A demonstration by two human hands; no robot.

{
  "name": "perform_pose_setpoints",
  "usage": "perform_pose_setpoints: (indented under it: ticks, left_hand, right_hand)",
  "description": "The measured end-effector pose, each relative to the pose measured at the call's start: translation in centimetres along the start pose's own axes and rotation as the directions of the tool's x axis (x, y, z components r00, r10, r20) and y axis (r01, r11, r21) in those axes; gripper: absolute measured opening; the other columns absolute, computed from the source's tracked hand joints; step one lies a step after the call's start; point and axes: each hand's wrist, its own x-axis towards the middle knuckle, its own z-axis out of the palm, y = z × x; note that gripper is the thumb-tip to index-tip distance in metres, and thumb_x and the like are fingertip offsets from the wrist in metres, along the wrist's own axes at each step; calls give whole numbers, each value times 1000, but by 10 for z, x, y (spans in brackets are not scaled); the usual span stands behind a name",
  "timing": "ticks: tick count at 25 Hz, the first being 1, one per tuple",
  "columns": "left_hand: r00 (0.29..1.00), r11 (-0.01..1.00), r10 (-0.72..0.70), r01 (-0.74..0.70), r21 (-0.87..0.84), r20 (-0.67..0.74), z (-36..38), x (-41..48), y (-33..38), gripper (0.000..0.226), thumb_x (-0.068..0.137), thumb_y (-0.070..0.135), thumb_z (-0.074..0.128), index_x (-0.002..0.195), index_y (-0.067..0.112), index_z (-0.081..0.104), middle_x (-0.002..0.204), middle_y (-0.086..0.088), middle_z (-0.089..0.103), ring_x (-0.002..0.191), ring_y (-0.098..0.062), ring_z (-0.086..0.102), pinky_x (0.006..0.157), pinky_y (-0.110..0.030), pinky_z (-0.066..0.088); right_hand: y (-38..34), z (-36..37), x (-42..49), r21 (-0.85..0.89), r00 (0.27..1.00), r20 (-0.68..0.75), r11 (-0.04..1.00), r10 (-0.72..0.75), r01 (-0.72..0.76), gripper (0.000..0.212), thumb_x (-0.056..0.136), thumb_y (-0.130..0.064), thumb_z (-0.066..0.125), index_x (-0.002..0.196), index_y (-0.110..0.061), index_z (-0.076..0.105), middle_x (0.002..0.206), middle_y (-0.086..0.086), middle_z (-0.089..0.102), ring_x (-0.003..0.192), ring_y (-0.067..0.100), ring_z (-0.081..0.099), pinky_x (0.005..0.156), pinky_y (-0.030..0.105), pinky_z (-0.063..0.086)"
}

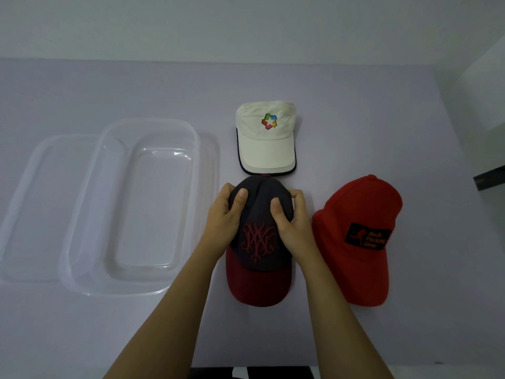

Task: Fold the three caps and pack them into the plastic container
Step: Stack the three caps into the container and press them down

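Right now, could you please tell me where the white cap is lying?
In the head view, the white cap lies near the middle, just beyond the dark cap with the maroon brim and to the right of the plastic container.

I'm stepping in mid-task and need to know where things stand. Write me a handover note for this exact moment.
Left hand and right hand: both grip the crown of the dark grey cap with the maroon brim, thumbs on top.
White cap lies just beyond it, looking flattened. Red cap sits to the right, crown rounded, untouched.
Clear plastic container, left of the caps, holds nothing. Its lid lies off at its left.
Done: nothing packed.
Left: fold the caps and pack all three.
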Motion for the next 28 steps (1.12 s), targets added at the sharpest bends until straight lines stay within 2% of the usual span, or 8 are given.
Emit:
perform_pose_setpoints:
  ticks: [5, 7, 10, 13, 16, 20, 24, 28]
  left_hand:
    - [1000, 998, 0, 1, 68, -21, -1, -8, 18, 25, 95, 37, 47, 77, 20, 49, 67, 4, 51, 57, -4, 48, 56, -19, 43]
    - [999, 996, -40, 37, 78, 29, -10, -10, 36, 15, 94, 33, 48, 91, 23, 59, 79, 6, 62, 70, -5, 58, 64, -19, 49]
    - [993, 982, -55, 34, 185, 108, -23, -12, 68, 28, 94, 24, 40, 91, 5, 61, 78, -2, 59, 71, -13, 54, 66, -23, 42]
    - [985, 922, 173, -170, 347, 22, -29, -27, 97, 36, 99, 31, 38, 78, 8, 56, 63, -2, 50, 54, -6, 45, 54, -15, 37]
    - [948, 932, 311, -317, 176, 61, -44, -38, 116, 36, 100, 30, 33, 73, 12, 47, 63, -2, 45, 56, -3, 42, 53, -16, 37]
    - [963, 961, 245, -227, -158, 111, -66, -36, 123, 48, 99, 36, 34, 78, -3, 50, 75, -9, 51, 71, -17, 48, 66, -30, 44]
    - [937, 985, 167, -169, -21, 307, -105, -29, 131, 25, 92, 40, 51, 81, 21, 64, 71, 15, 66, 66, 0, 62, 63, -16, 49]
    - [779, 977, -129, -7, 214, 614, -158, -11, 143, 39, 71, 38, 75, 105, 18, 70, 102, -1, 74, 96, -17, 70, 86, -28, 55]
  right_hand:
    - [-7, -7, -4, 41, 1000, -11, 999, 30, -29, 8, 92, -36, 52, 91, -29, 49, 92, -1, 62, 85, 13, 63, 75, 33, 55]
    - [-17, -9, -11, 48, 1000, -5, 999, 2, -1, 8, 94, -35, 48, 90, -29, 49, 89, -3, 61, 80, 7, 61, 71, 29, 54]
    - [-43, -9, -20, -61, 988, -9, 986, -156, 155, 8, 96, -33, 45, 88, -31, 47, 73, -12, 51, 62, -2, 50, 59, 21, 43]
    - [-73, -5, -32, -90, 957, -22, 954, -289, 286, 6, 95, -32, 43, 89, -33, 45, 68, -15, 52, 60, -1, 50, 54, 20, 43]
    - [-99, -3, -44, 34, 948, -15, 947, -318, 318, 10, 97, -21, 42, 90, -28, 45, 81, -12, 53, 69, -7, 52, 61, 15, 46]
    - [-119, 5, -48, 114, 962, 64, 959, -266, 258, 6, 92, -33, 42, 90, -29, 46, 89, -5, 55, 77, -1, 55, 66, 19, 48]
    - [-131, 29, -40, 48, 954, 34, 954, -299, 297, 14, 97, -27, 43, 90, -37, 47, 98, -6, 59, 91, 11, 59, 77, 31, 52]
    - [-138, 68, -40, 91, 946, 31, 943, -324, 320, 7, 97, -26, 42, 92, -30, 46, 94, -9, 59, 83, -3, 59, 73, 20, 52]
